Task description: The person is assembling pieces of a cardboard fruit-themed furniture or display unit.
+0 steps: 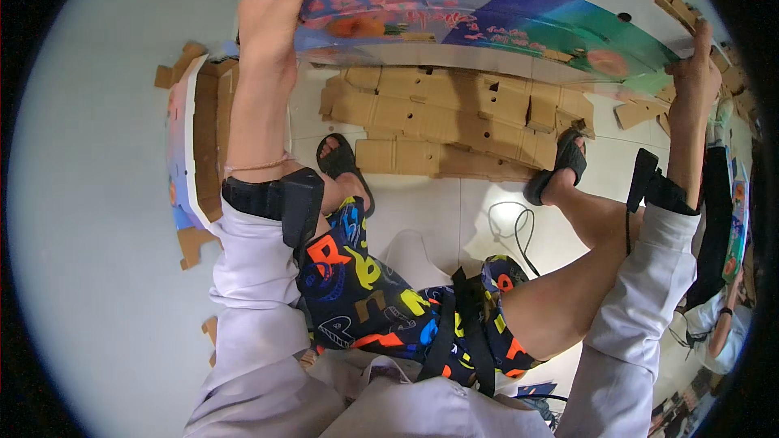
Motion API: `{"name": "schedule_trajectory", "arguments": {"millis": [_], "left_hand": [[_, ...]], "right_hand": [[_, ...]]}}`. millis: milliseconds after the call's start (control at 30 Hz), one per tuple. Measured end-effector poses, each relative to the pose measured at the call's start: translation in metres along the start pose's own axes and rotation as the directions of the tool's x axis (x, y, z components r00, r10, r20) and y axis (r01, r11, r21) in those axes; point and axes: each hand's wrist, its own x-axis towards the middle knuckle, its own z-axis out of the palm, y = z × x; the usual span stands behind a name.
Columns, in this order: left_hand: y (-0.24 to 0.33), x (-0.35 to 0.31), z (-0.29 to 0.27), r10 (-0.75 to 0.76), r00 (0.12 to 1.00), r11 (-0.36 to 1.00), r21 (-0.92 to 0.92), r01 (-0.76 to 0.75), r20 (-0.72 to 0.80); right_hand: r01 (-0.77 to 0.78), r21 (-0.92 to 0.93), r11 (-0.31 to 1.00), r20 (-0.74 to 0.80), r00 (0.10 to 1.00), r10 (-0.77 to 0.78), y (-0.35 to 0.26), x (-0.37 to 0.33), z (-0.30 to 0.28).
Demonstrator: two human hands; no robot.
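A wide printed cardboard box (487,24) with pink flowers on blue, purple and green spans the top of the view, raised above the floor. My left hand (280,12) grips its left end, the thumb laid along the top edge. At the opposite end my right hand (694,81) holds the corner, with one finger pointing up along the edge. The box's far parts run out of view. Beneath it, between my feet, flattened brown cardboard pieces (462,122) lie overlapping on the tiled floor.
Beside my left forearm stands another printed box (187,134), its brown inside showing. My sandalled feet flank the cardboard, and a thin dark cable (526,245) loops near my right leg. At far right, another person's arm (725,324) reaches toward a printed cardboard piece (737,231).
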Motion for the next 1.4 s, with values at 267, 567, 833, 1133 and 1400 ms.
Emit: {"name": "schedule_trajectory", "arguments": {"millis": [267,567,833,1133,1400], "left_hand": [[0.032,-0.023,0.009,0.045,0.991,0.985,-0.172,-0.024,0.122],[0.032,-0.016,0.009,-0.040,0.988,0.999,-0.017,0.043,0.148],[0.026,-0.015,0.008,0.022,0.984,1.000,-0.012,-0.021,0.177],[0.021,-0.013,0.010,0.001,0.986,1.000,0.009,-0.002,0.168],[0.020,-0.011,0.010,-0.051,0.989,0.994,0.107,0.036,0.141]], "right_hand": [[0.076,-0.135,0.988,-0.002,0.997,-0.077,0.005,0.002,0.005],[-0.177,-0.028,0.984,0.169,0.969,0.179,0.009,0.008,0.011],[-0.211,0.091,0.973,0.219,0.958,0.187,0.003,0.002,0.018],[-0.225,0.016,0.974,0.145,0.965,0.220,0.008,0.005,0.021],[-0.235,-0.021,0.972,0.208,0.950,0.234,0.007,0.003,0.022]]}}
